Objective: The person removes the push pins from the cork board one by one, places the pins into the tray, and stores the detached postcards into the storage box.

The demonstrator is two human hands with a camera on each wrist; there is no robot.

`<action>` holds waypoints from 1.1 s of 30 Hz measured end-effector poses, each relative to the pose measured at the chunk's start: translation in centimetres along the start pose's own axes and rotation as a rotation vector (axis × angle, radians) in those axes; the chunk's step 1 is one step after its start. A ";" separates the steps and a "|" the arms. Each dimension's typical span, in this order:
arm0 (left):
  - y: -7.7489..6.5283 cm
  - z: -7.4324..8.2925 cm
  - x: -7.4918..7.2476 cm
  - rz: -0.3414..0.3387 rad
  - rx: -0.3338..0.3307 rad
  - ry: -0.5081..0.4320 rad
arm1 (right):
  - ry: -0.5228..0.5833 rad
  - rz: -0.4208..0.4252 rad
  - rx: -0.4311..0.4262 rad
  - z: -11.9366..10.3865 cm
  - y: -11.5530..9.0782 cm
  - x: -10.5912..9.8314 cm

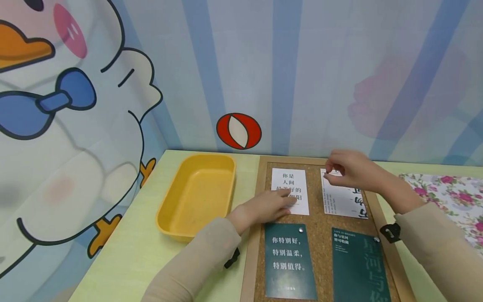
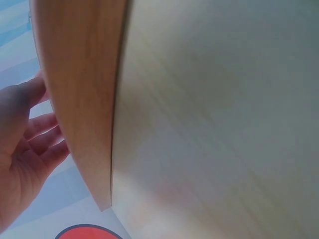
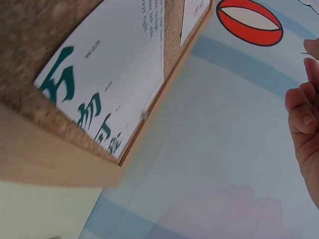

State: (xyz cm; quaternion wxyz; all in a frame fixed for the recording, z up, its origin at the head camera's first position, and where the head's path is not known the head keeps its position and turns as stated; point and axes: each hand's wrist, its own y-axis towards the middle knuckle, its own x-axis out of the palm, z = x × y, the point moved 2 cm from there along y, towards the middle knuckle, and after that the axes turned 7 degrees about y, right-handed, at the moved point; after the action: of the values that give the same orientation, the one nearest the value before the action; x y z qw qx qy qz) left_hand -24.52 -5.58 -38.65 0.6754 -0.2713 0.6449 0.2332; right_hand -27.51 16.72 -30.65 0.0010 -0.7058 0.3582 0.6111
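My left hand (image 1: 269,205) rests with loosely extended fingers on a white printed card (image 1: 302,205) at the upper left of a framed corkboard (image 1: 318,235). In the left wrist view the board's wooden frame (image 2: 79,99) stands beside those fingers. Above a second white card (image 1: 341,201), upper right on the board, my right hand (image 1: 352,170) pinches a small pin between thumb and forefinger. The right wrist view shows the thin needle of the pin (image 3: 304,53) sticking out from the fingertips. A pale tack (image 3: 144,115) sits at that second card's edge.
Two dark green cards, one left (image 1: 288,268) and one right (image 1: 356,268), are fixed lower on the board with silver tacks. A yellow tray (image 1: 196,195) stands left of the board. Flowered cloth (image 1: 453,197) lies to the right. A patterned wall (image 1: 249,63) rises behind the table.
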 end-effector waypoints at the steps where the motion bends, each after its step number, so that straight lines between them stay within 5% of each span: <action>1: 0.0 0.0 0.0 0.001 0.001 -0.002 | -0.007 0.004 0.004 0.0 -0.3 -0.2; 18: 0.1 -0.1 0.2 0.016 0.003 -0.001 | -0.073 0.116 -0.057 0.8 -5.6 -3.1; 33: 0.1 -0.1 0.2 0.004 0.006 0.000 | -0.138 0.172 0.001 1.6 -8.9 -4.4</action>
State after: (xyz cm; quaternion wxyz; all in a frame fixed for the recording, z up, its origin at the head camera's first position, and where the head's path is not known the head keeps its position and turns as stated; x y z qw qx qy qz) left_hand -24.66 -5.62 -38.89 0.6759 -0.2678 0.6460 0.2327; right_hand -24.40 26.26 -31.18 -0.0264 -0.6288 0.4169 0.6558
